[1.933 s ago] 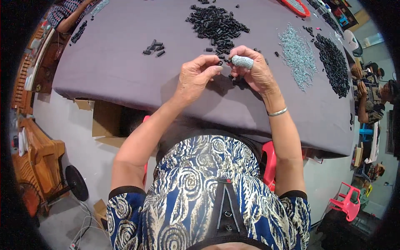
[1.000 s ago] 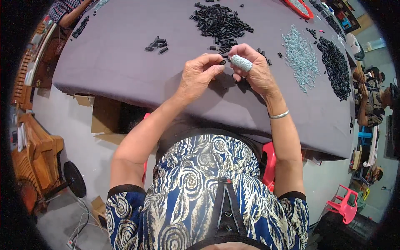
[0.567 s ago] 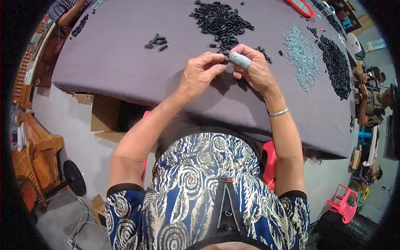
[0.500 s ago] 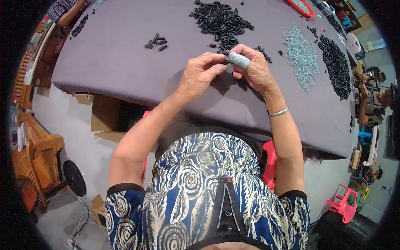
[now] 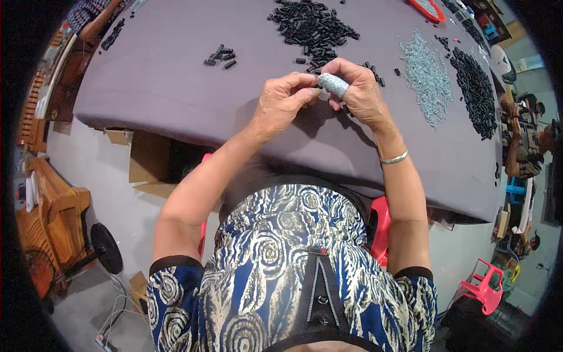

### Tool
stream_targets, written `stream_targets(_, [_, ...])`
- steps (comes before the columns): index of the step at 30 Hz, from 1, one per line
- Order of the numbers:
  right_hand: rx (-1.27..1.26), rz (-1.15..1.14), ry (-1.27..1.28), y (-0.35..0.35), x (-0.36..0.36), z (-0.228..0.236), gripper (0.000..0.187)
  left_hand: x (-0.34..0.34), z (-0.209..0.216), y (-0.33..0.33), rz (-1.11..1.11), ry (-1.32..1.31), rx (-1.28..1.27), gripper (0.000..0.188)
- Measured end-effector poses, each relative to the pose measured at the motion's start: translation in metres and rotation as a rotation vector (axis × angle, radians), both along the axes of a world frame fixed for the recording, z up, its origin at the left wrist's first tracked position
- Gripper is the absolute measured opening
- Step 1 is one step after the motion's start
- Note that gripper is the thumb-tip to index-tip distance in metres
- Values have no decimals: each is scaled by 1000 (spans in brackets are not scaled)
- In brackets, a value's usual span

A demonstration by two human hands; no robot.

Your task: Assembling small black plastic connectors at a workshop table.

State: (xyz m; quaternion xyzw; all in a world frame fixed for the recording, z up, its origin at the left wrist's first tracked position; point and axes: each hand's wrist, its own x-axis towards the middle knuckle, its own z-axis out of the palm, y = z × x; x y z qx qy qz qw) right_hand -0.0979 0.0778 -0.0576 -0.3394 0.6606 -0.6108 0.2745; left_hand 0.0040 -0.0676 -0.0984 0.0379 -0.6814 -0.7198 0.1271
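My left hand [image 5: 278, 105] and my right hand [image 5: 363, 97] meet over the near part of the table, fingertips almost together. Both are closed in a pinch around a small black cylindrical piece, mostly hidden by the fingers. A pale grey speckled wrap [image 5: 334, 86] covers my right thumb. Dark bits show below the right palm; I cannot tell whether they are held. Just beyond my hands lies a large heap of short black cylindrical pieces [image 5: 311, 26]. A smaller group of black pieces [image 5: 221, 56] sits to the left.
On the grey-covered table [image 5: 158, 94], a spread of small silvery pieces [image 5: 425, 79] lies right, beside another black heap [image 5: 473, 94]. A red tray [image 5: 427, 10] stands at the far right. A person's arm [image 5: 99, 20] shows far left. A pink stool [image 5: 482, 286] stands right.
My fingers have shifted slightly around the small piece, and it shows less than before. My right thumb has tilted and moved a little left. The heaps stay as they were.
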Motion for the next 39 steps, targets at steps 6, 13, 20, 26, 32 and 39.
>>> stream_targets(6, [82, -124, 292, -5, 14, 4, 5, -1, -1, 0, -5, -18, 91, 18])
stream_targets(13, [72, 36, -14, -3, -2, 0, 9, -2, 4, 0, -33, -44, 80, 18])
stream_targets(20, [-8, 33, -97, -1, -5, -7, 14, -2, 9, -1, -54, -61, 150, 18])
stream_targets(26, [-7, 12, -101, 2, -7, -3, 20, -4, 4, -2, -23, -31, 145, 17])
stream_targets(32, [146, -4, 520, 8, -12, -6, 22, -6, 0, -3, -12, -34, 95, 17])
stream_targets(39, [156, 71, 723, 5, -8, -2, 12, -6, 0, -2, -32, -40, 94, 16])
